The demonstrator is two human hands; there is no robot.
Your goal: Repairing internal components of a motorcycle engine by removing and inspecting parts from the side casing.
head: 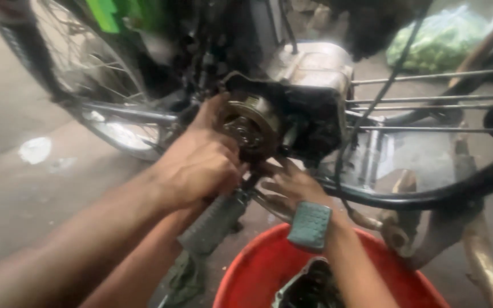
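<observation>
My left hand [198, 165] curled against the round rotor [250, 126] on the motorcycle engine [309, 97], grip unclear; right hand [292, 185] fingers spread open just below it; red basin [258, 271] beneath.

You are crouched low over a bare workshop floor [24, 194], in dim, flat light.

Under you the floor is grey-brown concrete, stained and dusty, with a pale smear [35, 149] to your left. At the top right a bulging green sack [437, 40] lies on the ground. A red plastic basin [258, 268] sits near the bottom edge. You can see no wall or window; dark shadow fills the upper middle.
</observation>
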